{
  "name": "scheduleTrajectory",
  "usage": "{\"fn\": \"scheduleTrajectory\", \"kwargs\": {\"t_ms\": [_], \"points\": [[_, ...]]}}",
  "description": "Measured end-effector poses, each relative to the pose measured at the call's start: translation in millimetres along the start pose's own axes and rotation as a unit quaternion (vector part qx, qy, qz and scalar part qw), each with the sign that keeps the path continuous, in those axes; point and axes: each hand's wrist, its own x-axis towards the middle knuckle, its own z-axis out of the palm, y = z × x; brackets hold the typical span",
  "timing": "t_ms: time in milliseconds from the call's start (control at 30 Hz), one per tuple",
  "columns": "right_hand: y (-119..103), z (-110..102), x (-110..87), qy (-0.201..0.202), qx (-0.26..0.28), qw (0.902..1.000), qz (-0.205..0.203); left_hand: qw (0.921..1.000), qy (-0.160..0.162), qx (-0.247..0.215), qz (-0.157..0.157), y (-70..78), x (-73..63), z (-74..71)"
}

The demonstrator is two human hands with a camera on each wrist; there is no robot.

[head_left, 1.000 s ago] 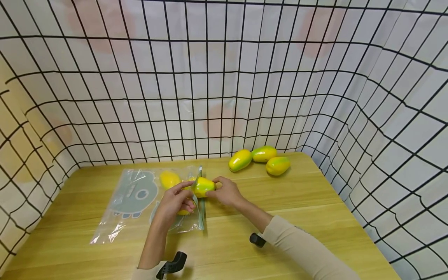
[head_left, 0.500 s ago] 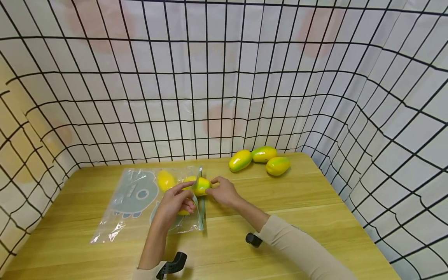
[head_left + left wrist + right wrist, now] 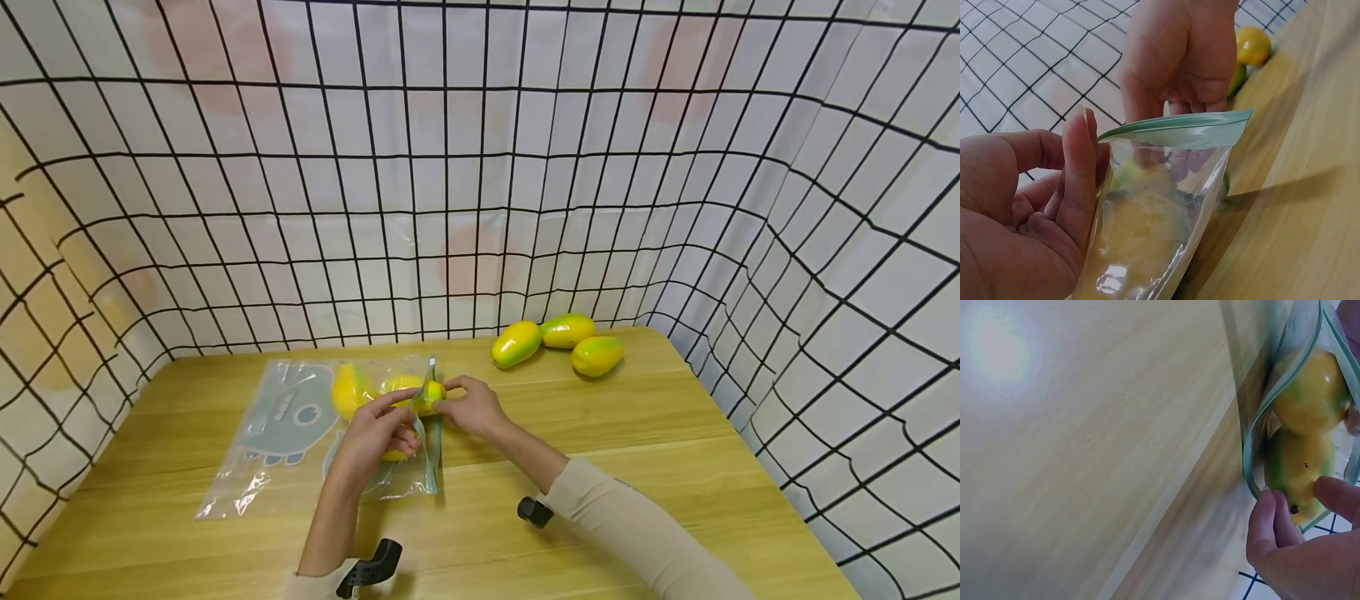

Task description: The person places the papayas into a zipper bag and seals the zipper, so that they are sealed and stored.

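Observation:
A clear zip bag (image 3: 251, 475) with a green seal and a printed blue-grey creature lies on the table, its mouth facing right. My left hand (image 3: 375, 435) holds the rim of the mouth between its fingers; in the left wrist view the green seal strip (image 3: 1191, 130) stands spread above the film. My right hand (image 3: 476, 410) pinches the stem end of a yellow-green mango (image 3: 1297, 465), most of which is inside the mouth. In the right wrist view another mango (image 3: 1313, 394) sits beside it in the bag. Further left inside lies a yellow mango (image 3: 351, 392).
Three loose mangoes lie near the table's back edge: one on the left (image 3: 516, 345), one behind (image 3: 567, 331), one at the right (image 3: 597, 357). A black grid net over white cloth (image 3: 480, 183) stands around the wooden table (image 3: 637, 467).
My right hand has moved left, pushing the mango deeper through the bag's mouth. The leftmost mango inside has shifted a little left. My left hand has stayed at the rim.

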Motion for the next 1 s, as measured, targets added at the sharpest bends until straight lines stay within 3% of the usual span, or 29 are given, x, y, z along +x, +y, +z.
{"fn": "scheduleTrajectory", "kwargs": {"t_ms": [633, 1000], "points": [[2, 9, 4.8, 0.011, 0.041, 0.9991, -0.005, 1.0000, -0.007, -0.005, 0.004, 1.0, 0.6, -1.2], [3, 18, 10.4, 0.033, 0.036, 0.9988, 0.001, 0.9999, -0.009, -0.005, 0.006, -1.0, 1.1, -1.5]]}}
